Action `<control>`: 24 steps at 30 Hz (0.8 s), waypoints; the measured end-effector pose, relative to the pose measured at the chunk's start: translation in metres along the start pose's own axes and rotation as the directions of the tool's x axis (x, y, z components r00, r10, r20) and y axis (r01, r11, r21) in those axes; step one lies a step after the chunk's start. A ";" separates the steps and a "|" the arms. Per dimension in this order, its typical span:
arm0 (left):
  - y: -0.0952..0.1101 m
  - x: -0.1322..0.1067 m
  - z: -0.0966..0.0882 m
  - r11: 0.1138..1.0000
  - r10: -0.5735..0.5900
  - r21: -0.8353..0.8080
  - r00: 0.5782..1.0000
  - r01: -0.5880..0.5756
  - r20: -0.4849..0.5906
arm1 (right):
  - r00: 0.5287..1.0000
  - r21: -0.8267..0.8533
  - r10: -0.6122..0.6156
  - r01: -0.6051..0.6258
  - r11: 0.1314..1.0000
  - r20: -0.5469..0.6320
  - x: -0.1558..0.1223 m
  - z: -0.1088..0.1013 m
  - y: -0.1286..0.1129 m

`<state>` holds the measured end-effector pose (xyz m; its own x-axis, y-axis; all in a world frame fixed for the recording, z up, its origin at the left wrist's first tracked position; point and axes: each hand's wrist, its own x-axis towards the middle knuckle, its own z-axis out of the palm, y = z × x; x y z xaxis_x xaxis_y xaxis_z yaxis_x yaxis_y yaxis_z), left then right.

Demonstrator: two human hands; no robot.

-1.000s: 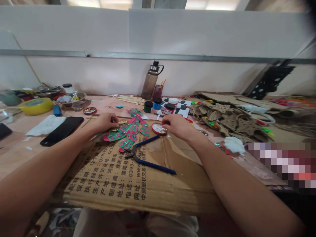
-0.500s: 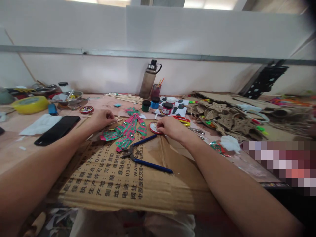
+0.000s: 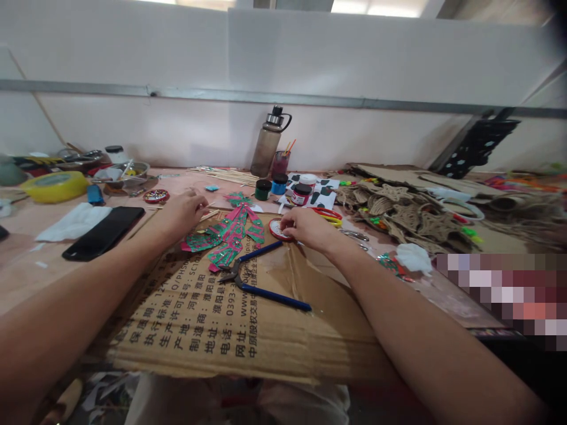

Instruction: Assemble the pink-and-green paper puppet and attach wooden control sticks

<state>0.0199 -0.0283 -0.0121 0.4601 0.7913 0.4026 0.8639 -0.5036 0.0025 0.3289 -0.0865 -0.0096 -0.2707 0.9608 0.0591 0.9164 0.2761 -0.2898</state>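
Patterned figure (image 3: 237,230) between left hand (image 3: 186,211) and right hand (image 3: 306,227); latter at dish (image 3: 275,228); can't tell either grip.

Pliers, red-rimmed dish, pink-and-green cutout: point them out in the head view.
Pliers (image 3: 275,297), head view: on the lower blue handle.
Red-rimmed dish (image 3: 275,236), head view: on the rim, lower left.
Pink-and-green cutout (image 3: 236,229), head view: on its central part.

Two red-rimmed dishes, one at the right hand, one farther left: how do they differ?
The near dish is partly covered by the right hand; the left dish has no hand over it. The near dish looks mostly white inside where visible; the left dish is speckled with many colours. The near dish sits by the blue-handled pliers; the left dish lies beyond the phone. Both are round and red-rimmed.
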 end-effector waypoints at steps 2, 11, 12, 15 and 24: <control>0.003 0.000 0.000 1.000 0.002 -0.007 1.000 -0.002 0.000 | 1.000 0.000 0.006 -0.006 1.000 0.010 0.001 0.002 -0.001; 0.008 0.001 0.001 0.999 -0.006 -0.053 1.000 0.005 -0.007 | 0.996 -0.006 0.024 -0.025 1.000 -0.091 0.005 -0.001 0.003; 0.007 0.001 0.001 0.998 -0.003 -0.057 1.000 0.003 -0.011 | 0.997 -0.017 0.033 -0.034 0.999 -0.076 0.004 -0.002 0.004; 0.006 0.001 0.003 0.998 0.005 -0.056 1.000 -0.006 -0.009 | 0.998 -0.056 0.063 -0.064 0.996 -0.024 0.003 -0.003 0.002; 0.006 0.001 0.002 0.997 0.036 -0.070 0.999 -0.035 0.013 | 0.999 -0.054 -0.039 0.040 0.998 0.015 0.001 0.001 -0.001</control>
<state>0.0261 -0.0291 -0.0138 0.4939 0.7769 0.3905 0.8306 -0.5544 0.0522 0.3277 -0.0855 -0.0098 -0.3106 0.9489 0.0560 0.9194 0.3149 -0.2357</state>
